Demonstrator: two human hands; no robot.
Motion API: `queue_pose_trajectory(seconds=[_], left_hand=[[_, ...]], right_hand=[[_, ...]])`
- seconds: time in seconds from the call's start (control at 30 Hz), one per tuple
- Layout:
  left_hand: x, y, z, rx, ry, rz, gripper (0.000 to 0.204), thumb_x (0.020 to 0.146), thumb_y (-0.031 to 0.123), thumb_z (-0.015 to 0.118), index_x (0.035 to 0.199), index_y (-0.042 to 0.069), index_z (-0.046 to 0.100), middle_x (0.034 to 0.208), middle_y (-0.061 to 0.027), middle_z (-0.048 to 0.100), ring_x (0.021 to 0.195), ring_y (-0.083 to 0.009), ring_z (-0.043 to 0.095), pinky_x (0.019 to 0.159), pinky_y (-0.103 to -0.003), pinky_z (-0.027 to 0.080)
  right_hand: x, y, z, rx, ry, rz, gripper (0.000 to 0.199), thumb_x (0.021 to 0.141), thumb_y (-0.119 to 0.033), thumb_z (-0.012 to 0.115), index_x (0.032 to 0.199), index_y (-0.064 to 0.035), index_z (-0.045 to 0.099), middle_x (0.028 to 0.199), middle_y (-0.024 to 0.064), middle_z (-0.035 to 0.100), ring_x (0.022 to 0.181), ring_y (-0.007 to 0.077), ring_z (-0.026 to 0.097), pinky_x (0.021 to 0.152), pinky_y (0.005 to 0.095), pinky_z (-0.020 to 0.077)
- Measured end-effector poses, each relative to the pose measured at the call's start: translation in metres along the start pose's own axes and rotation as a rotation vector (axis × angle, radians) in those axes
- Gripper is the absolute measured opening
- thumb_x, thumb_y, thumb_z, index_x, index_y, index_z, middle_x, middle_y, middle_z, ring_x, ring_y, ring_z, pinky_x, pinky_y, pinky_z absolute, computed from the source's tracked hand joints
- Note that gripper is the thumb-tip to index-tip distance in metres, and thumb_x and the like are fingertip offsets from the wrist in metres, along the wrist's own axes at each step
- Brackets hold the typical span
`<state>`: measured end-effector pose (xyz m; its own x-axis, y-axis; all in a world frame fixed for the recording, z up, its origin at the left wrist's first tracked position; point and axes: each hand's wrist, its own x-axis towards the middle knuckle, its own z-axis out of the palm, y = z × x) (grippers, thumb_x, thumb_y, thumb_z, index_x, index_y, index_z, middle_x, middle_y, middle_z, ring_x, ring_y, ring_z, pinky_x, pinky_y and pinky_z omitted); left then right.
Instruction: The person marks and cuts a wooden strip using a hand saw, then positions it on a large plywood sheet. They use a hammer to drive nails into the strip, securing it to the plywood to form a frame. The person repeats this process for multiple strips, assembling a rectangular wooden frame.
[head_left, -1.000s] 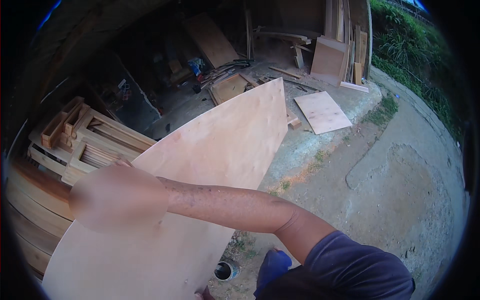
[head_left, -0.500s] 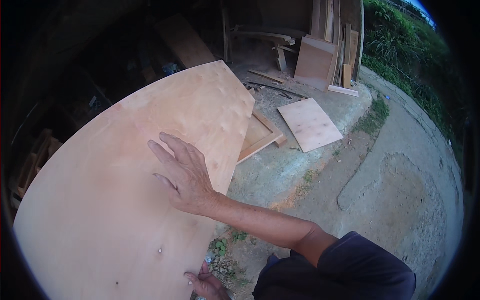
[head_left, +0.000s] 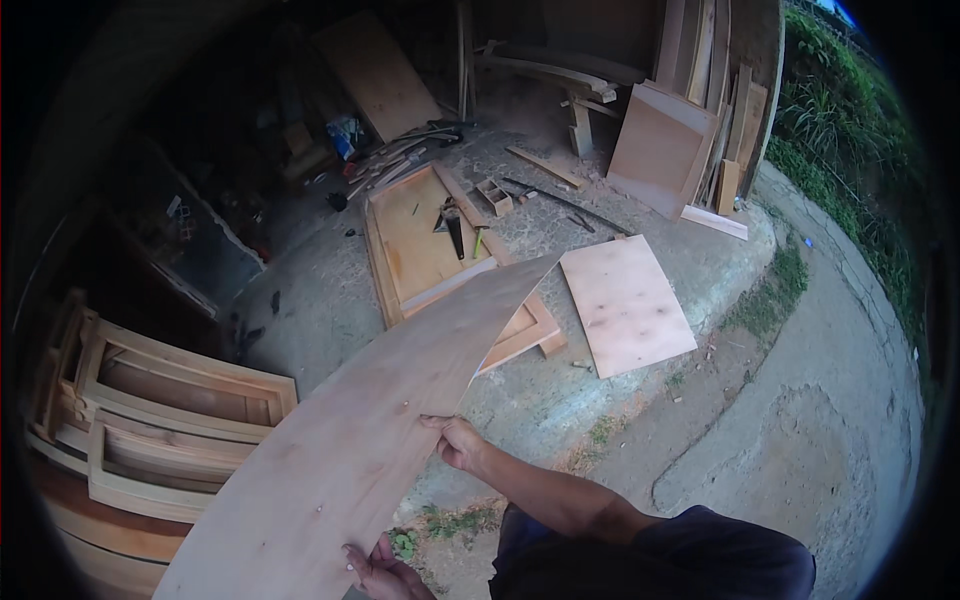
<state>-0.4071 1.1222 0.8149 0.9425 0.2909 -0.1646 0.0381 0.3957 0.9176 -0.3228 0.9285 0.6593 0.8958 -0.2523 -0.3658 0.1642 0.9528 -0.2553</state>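
A large thin plywood sheet (head_left: 330,440) slants across the lower middle, its far corner over a wooden panel frame on the ground. My right hand (head_left: 460,441) is closed on the sheet's right edge, about midway along. Lower down on the same edge, my left hand (head_left: 380,574) grips it, thumb on the upper face and other fingers partly hidden at the edge. Small pale and dark spots dot the face of the sheet. Past its far corner lies a smaller pale plywood piece (head_left: 628,307) on the concrete.
Stacked wooden frames (head_left: 180,400) stand at the left. On the floor, a panel frame (head_left: 415,235) bears a handsaw (head_left: 453,228) and a hammer (head_left: 479,240). Boards (head_left: 655,150) lean on the far right wall, near a wooden sawhorse (head_left: 580,125). A small open wooden box (head_left: 494,197) sits nearby.
The plywood sheet has tilted and swung lower, uncovering the stacked frames and the panel with tools. My right hand has moved from above its face onto its edge. The left keeps its hold.
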Motion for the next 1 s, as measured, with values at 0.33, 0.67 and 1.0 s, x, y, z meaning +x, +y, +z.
queue_pose_trajectory(seconds=[0.33, 0.67, 1.0], left_hand=[[0.046, -0.011, 0.107, 0.024, 0.303, 0.226, 0.020, 0.095, 0.008, 0.057, 0.105, -0.007, 0.065, 0.095, -0.0126, 0.069, 0.068, -0.0105, 0.058, 0.058, -0.022, 0.047], [0.096, -0.011, 0.260, -0.113, 0.228, 0.254, 0.025, 0.087, 0.010, 0.064, 0.107, -0.005, 0.066, 0.104, -0.0148, 0.070, 0.096, -0.0249, 0.068, 0.086, -0.035, 0.059], [0.193, -0.143, 0.411, -0.456, 0.190, -0.008, 0.046, 0.100, 0.007, 0.051, 0.137, -0.016, 0.040, 0.138, -0.0311, 0.052, 0.130, -0.0352, 0.054, 0.112, -0.038, 0.049]], right_hand=[[0.051, -0.118, 0.093, -0.243, -0.011, 0.141, 0.031, 0.090, -0.001, 0.062, 0.121, -0.0009, 0.057, 0.116, 0.0126, 0.066, 0.108, 0.0256, 0.066, 0.088, 0.0414, 0.0598], [0.172, -0.242, 0.195, -0.654, -0.297, 0.167, 0.025, 0.092, -0.011, 0.066, 0.114, -0.0033, 0.057, 0.094, 0.0026, 0.057, 0.089, 0.0136, 0.061, 0.077, 0.0320, 0.0598], [0.364, -0.427, 0.210, -0.972, -0.393, 0.176, 0.062, 0.100, -0.040, 0.060, 0.151, -0.0114, 0.039, 0.119, 0.0092, 0.064, 0.101, 0.0199, 0.067, 0.080, 0.0357, 0.0601]])
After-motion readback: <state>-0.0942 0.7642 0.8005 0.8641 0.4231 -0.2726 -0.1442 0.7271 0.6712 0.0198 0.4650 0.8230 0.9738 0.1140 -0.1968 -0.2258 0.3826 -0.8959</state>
